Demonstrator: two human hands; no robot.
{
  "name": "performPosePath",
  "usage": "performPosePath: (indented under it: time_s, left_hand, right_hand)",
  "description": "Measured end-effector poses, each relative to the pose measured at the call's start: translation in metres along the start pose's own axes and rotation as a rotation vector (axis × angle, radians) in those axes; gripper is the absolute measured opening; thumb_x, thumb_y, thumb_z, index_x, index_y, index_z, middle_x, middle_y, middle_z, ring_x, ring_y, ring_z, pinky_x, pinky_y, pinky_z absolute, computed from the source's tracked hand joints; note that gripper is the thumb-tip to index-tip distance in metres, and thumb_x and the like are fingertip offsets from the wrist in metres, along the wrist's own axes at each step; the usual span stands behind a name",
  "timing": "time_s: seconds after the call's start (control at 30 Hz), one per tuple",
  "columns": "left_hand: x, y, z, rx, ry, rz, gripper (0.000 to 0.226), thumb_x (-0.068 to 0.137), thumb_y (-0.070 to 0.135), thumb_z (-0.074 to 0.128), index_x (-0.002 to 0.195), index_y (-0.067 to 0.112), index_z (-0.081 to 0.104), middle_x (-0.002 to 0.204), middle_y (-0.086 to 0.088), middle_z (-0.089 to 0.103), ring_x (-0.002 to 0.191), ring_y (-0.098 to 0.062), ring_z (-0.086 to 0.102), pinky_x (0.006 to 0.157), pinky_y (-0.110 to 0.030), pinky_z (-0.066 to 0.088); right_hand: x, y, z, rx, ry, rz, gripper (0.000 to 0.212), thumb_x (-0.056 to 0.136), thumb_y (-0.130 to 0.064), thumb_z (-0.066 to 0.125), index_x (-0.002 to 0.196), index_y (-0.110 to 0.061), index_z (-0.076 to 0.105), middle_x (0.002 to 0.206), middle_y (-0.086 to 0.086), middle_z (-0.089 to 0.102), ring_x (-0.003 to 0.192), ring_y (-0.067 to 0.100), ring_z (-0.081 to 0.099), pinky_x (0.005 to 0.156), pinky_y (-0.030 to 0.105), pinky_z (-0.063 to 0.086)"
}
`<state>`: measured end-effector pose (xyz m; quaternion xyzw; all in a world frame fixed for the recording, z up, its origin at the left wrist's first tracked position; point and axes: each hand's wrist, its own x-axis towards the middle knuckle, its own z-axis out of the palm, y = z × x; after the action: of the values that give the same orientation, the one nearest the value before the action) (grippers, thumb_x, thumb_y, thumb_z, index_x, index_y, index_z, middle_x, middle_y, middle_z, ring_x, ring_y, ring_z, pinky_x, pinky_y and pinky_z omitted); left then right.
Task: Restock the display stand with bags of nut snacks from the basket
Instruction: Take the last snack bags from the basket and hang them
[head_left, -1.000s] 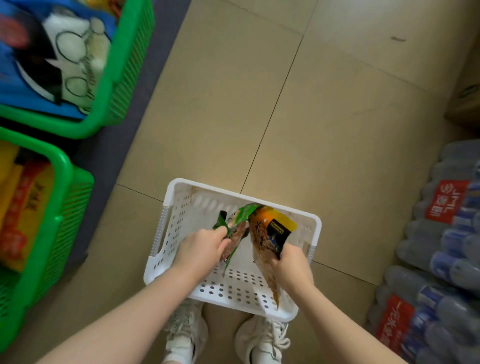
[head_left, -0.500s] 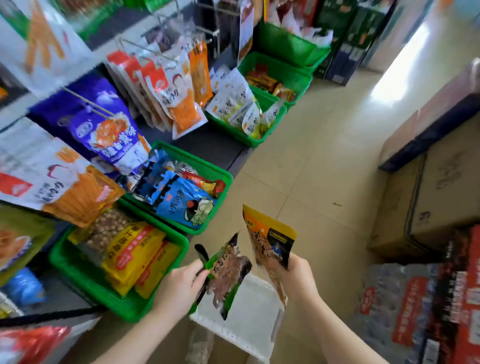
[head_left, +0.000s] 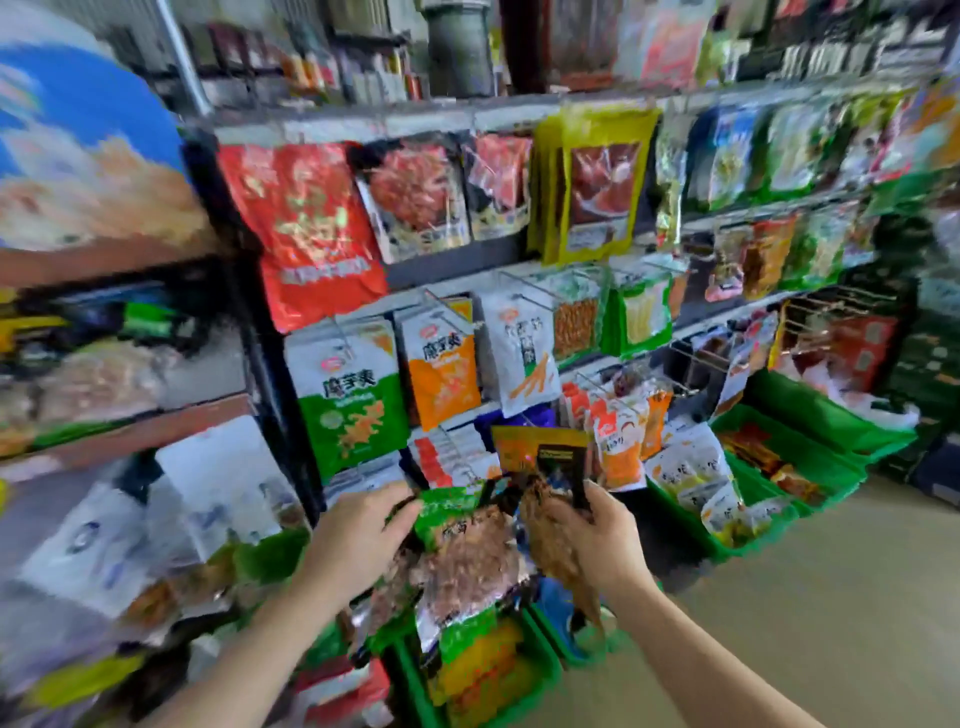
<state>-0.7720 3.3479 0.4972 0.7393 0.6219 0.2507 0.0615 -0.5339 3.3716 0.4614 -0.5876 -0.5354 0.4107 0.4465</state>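
Low centre of frame, left hand (head_left: 358, 535) grips a green nut bag (head_left: 467, 551), right hand (head_left: 597, 540) an orange one (head_left: 540, 457), raised toward the blurred display stand (head_left: 519, 280), probably for hanging

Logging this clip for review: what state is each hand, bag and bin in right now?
Left hand: grips the green bag.
Green bag: held up, off the stand.
Right hand: grips the orange bag.
Orange bag: held upright, not yet hung.
Hooks: some bare, right of centre.
Green bins: stocked with packets.
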Motion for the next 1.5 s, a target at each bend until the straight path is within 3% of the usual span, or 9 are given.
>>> performPosePath:
  time_s: [0.1,0.23,0.57,0.67,0.9,1.03,1.13,1.23,1.5]
  left_hand:
    - [-0.008,-0.029,-0.082,-0.016,0.168,-0.068,0.030,0.087,0.038,0.050,0.059,0.028,0.045,0.053,-0.003,0.051,0.052,-0.018,0.052,0.054,-0.034,0.036]
    - [-0.024,-0.084,-0.177,-0.027,0.324,-0.157,0.033,0.089,0.034,0.052,0.072,0.007,0.060,0.072,-0.010,0.063,0.070,-0.024,0.058,0.062,-0.035,0.039]
    - [-0.011,-0.202,-0.325,-0.018,0.530,-0.134,0.041,0.092,0.019,0.049,0.055,0.008,0.036,0.052,-0.005,0.027,0.050,-0.020,0.031,0.052,-0.032,0.015]
    - [0.019,-0.229,-0.334,-0.185,0.562,-0.179,0.044,0.093,0.021,0.049,0.053,0.008,0.035,0.050,-0.003,0.025,0.047,-0.019,0.028,0.054,-0.031,0.015]
    - [0.107,-0.266,-0.340,-0.484,0.702,-0.082,0.021,0.091,0.020,0.053,0.101,0.008,0.067,0.095,-0.004,0.062,0.090,-0.015,0.054,0.078,-0.029,0.039]
    - [0.161,-0.300,-0.333,-0.277,0.715,-0.086,0.017,0.092,0.019,0.051,0.095,0.008,0.064,0.086,-0.008,0.056,0.087,-0.024,0.054,0.075,-0.038,0.041]
    - [0.180,-0.346,-0.297,0.082,0.473,-0.346,0.041,0.092,0.032,0.051,0.117,0.000,0.050,0.100,-0.019,0.063,0.090,-0.036,0.060,0.068,-0.041,0.043]
    - [0.175,-0.380,-0.267,-0.030,0.183,-0.639,0.073,0.086,0.052,0.049,0.139,0.008,0.026,0.137,-0.017,0.043,0.114,-0.034,0.051,0.086,-0.040,0.047]
    - [0.140,-0.372,-0.292,-0.151,0.505,-0.241,0.046,0.090,0.036,0.051,0.132,0.019,0.041,0.131,0.006,0.044,0.124,-0.009,0.040,0.102,-0.027,0.033]
  right_hand:
    - [0.007,-0.064,0.058,0.094,-0.016,-0.150,0.006,0.087,-0.014,0.060,0.088,-0.019,0.064,0.080,0.005,0.073,0.072,0.023,0.068,0.067,0.036,0.054]
    - [0.000,-0.147,0.142,0.161,-0.011,-0.356,0.011,0.089,-0.012,0.059,0.095,-0.021,0.059,0.078,-0.005,0.066,0.066,-0.005,0.058,0.059,0.012,0.045]
    - [-0.021,-0.265,0.300,0.143,0.060,-0.505,0.028,0.092,-0.029,0.053,0.082,-0.003,0.052,0.068,0.018,0.054,0.060,0.029,0.047,0.054,0.032,0.030]
    - [-0.016,-0.284,0.318,0.133,0.081,-0.557,0.034,0.095,-0.026,0.048,0.102,0.007,0.055,0.089,0.027,0.059,0.080,0.040,0.055,0.068,0.045,0.044]
    - [0.053,-0.310,0.336,0.105,0.123,-0.667,0.036,0.096,-0.017,0.045,0.063,-0.008,0.032,0.056,0.002,0.027,0.053,0.015,0.022,0.050,0.025,0.015]
    - [0.098,-0.322,0.353,0.161,0.080,-0.660,0.035,0.096,-0.016,0.046,0.066,0.001,0.038,0.060,0.007,0.032,0.056,0.013,0.025,0.054,0.029,0.019]
    - [0.122,-0.324,0.375,0.115,0.066,-0.652,0.042,0.094,-0.015,0.048,0.058,-0.014,0.029,0.052,-0.001,0.028,0.050,0.012,0.022,0.050,0.027,0.016]
    - [0.133,-0.318,0.398,0.019,0.041,-0.652,0.045,0.092,-0.016,0.051,0.054,-0.017,0.027,0.047,-0.003,0.029,0.044,0.011,0.025,0.050,0.031,0.019]
    - [0.124,-0.349,0.452,-0.190,0.025,-0.833,0.046,0.092,-0.021,0.051,0.052,-0.023,0.029,0.043,-0.001,0.033,0.040,0.015,0.032,0.043,0.031,0.020]
